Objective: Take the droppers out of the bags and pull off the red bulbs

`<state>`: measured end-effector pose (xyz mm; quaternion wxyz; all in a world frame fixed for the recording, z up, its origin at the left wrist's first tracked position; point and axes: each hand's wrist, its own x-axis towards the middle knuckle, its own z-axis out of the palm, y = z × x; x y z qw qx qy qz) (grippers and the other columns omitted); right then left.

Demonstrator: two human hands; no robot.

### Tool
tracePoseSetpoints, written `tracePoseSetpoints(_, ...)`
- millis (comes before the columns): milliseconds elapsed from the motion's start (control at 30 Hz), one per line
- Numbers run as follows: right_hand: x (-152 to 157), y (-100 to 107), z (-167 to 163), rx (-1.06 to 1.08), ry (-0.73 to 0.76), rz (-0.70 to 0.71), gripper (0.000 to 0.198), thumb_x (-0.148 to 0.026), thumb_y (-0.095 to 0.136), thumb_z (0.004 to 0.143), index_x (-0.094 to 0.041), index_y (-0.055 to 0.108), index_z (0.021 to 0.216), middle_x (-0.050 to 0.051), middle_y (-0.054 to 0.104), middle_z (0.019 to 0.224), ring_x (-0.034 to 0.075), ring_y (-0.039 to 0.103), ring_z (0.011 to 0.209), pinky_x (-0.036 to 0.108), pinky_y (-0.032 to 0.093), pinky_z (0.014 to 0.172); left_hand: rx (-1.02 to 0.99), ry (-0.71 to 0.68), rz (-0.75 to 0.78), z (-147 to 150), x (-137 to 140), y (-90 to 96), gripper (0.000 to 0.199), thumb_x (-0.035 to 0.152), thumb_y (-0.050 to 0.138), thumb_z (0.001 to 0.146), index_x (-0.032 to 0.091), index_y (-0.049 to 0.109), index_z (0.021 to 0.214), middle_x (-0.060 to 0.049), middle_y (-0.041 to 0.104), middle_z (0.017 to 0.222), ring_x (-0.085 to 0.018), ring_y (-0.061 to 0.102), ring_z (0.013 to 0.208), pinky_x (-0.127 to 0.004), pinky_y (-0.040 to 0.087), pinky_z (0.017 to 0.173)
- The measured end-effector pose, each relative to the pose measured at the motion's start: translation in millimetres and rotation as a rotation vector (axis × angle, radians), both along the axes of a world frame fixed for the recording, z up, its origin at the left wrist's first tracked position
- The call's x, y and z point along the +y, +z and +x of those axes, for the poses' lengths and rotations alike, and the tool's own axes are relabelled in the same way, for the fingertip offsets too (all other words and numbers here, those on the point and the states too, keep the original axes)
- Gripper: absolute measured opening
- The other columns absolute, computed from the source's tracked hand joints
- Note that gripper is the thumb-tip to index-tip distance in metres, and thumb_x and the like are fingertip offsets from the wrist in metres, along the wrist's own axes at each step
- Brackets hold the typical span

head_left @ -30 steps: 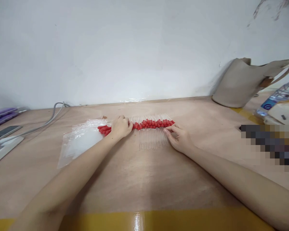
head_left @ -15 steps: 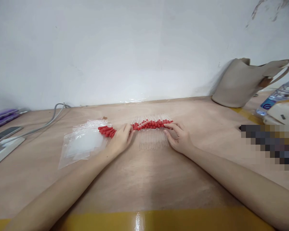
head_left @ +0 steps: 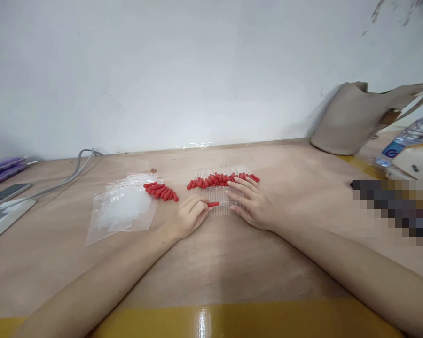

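My left hand point(head_left: 189, 217) pinches the red rubber bulb point(head_left: 214, 203) of a dropper. Its thin clear tube runs right to my right hand point(head_left: 252, 202), where thumb and fingers close on it. Beneath and between the hands lies a row of clear tubes point(head_left: 218, 211), side by side. Beyond them, a row of droppers with red bulbs point(head_left: 215, 179) points its tubes at the wall; my right fingertips overlap some of these bulbs. Left of my left hand, several loose red bulbs point(head_left: 161, 191) rest partly on clear plastic bags point(head_left: 121, 206).
A beige bag point(head_left: 345, 119) leans near the wall at the right, beside a plastic bottle point(head_left: 405, 141). Far left are a phone point(head_left: 10, 193), a grey cable point(head_left: 63, 183) and purple packs point(head_left: 5, 171). Yellow tape point(head_left: 162, 321) covers the table's front edge.
Both hands have come nearer to me from the red bulb row, and a dropper now stretches between them. The row's left end, covered before by my left hand, is in sight.
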<state>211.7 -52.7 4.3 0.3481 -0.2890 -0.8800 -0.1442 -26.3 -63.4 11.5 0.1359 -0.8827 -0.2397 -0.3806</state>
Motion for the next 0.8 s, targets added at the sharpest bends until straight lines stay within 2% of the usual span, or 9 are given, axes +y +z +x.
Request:
tracePoseSetpoints(100, 2, -3, 0, 0.026, 0.076, -0.02, 0.021, -0.027, 0.05, 0.086, -0.018, 0.062, 0.1, 0.008, 0.057, 0.119, 0.023, 0.042, 0.121, 0.046, 0.037, 0.1, -0.004, -0.013, -0.019, 0, -1, -1.5, 0.008, 0.015, 0.054, 0.082, 0.017, 0.047, 0.085, -0.004, 0.059, 0.081, -0.013, 0.056, 0.075, -0.025, 0.049, 0.069)
tracePoseSetpoints(167, 2, -5, 0, 0.047, 0.119, -0.038, 0.018, -0.024, 0.05, 0.085, -0.018, 0.064, 0.095, 0.007, 0.062, 0.112, 0.023, 0.044, 0.119, 0.045, 0.039, 0.098, -0.016, 0.011, -0.061, 3, -2, -0.5, 0.02, 0.021, 0.058, 0.08, 0.015, 0.048, 0.096, -0.006, 0.06, 0.086, -0.015, 0.057, 0.081, -0.028, 0.05, 0.073)
tracePoseSetpoints(233, 3, -7, -1, 0.065, 0.146, -0.044, 0.018, -0.022, 0.05, 0.085, -0.017, 0.063, 0.096, 0.007, 0.064, 0.107, 0.023, 0.046, 0.118, 0.046, 0.041, 0.097, 0.016, 0.04, -0.131, 8, -2, 1.9, 0.035, 0.029, 0.059, 0.079, 0.014, 0.048, 0.109, -0.01, 0.06, 0.098, -0.019, 0.056, 0.093, -0.034, 0.049, 0.081)
tracePoseSetpoints(300, 3, -9, -1, 0.078, 0.158, -0.038, 0.02, -0.022, 0.049, 0.085, -0.018, 0.063, 0.1, 0.007, 0.065, 0.107, 0.023, 0.048, 0.117, 0.047, 0.041, 0.097, 0.077, 0.049, -0.172, 14, -2, 4.2, 0.037, 0.031, 0.056, 0.081, 0.016, 0.049, 0.115, -0.011, 0.057, 0.111, -0.022, 0.053, 0.104, -0.04, 0.046, 0.089)
tracePoseSetpoints(367, 4, -11, -1, 0.074, 0.168, -0.03, 0.022, -0.022, 0.049, 0.085, -0.018, 0.062, 0.103, 0.006, 0.064, 0.108, 0.023, 0.049, 0.115, 0.046, 0.042, 0.097, 0.099, 0.035, -0.149, 18, 0, 4.9, 0.029, 0.029, 0.053, 0.084, 0.018, 0.055, 0.11, -0.01, 0.058, 0.114, -0.022, 0.052, 0.108, -0.041, 0.045, 0.091)
tracePoseSetpoints(467, 3, -10, -2, 0.056, 0.186, -0.017, 0.023, -0.021, 0.05, 0.085, -0.017, 0.061, 0.105, 0.006, 0.064, 0.109, 0.021, 0.05, 0.114, 0.043, 0.042, 0.098, 0.092, 0.013, -0.081, 20, 2, 3.3, 0.019, 0.023, 0.051, 0.085, 0.017, 0.06, 0.101, -0.007, 0.065, 0.104, -0.021, 0.056, 0.105, -0.041, 0.046, 0.091)
tracePoseSetpoints(667, -1, -4, -5, 0.021, 0.127, -0.039, 0.03, -0.033, 0.053, 0.084, -0.017, 0.06, 0.109, 0.008, 0.063, 0.111, 0.023, 0.052, 0.112, 0.045, 0.04, 0.098, 0.127, 0.007, 0.025, 19, 0, 1.8, 0.017, 0.021, 0.05, 0.086, 0.016, 0.061, 0.098, -0.006, 0.067, 0.101, -0.02, 0.059, 0.103, -0.044, 0.041, 0.097)
tracePoseSetpoints(800, -1, -4, -8, 0.006, 0.134, -0.019, 0.025, -0.027, 0.05, 0.086, -0.018, 0.061, 0.106, 0.005, 0.066, 0.106, 0.021, 0.053, 0.111, 0.045, 0.039, 0.1, 0.123, -0.004, 0.059, 19, 1, 1.1, 0.018, 0.022, 0.054, 0.084, 0.015, 0.06, 0.099, -0.006, 0.067, 0.102, -0.02, 0.058, 0.104, -0.043, 0.041, 0.098)
